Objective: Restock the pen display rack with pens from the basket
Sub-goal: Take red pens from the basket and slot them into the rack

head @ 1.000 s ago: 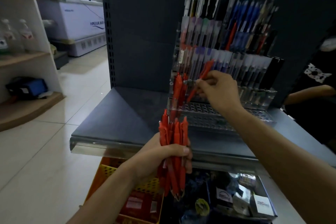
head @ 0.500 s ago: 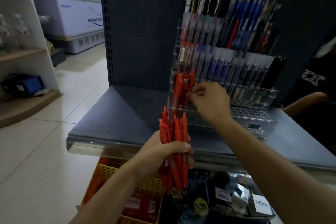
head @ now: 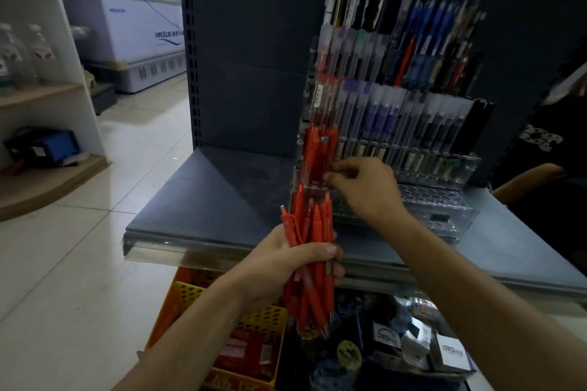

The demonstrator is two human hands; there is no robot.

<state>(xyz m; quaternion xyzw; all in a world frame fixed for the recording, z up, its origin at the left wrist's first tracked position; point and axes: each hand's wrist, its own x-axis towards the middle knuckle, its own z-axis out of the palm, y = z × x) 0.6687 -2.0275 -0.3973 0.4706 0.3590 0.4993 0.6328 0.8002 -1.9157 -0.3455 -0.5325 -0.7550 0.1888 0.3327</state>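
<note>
- The left hand is wrapped round a bundle of red pens, upright just in front of the pen display rack, thumb across the barrels.
- The right hand reaches to the rack's lower left corner, fingertips curled against the racked red pens; whether they pinch one I cannot tell.
- The basket sits below the rack, partly behind the left forearm.
- White boxes below the rack read "VERSATILE"; the rack's own labels are too blurred to read.
</note>
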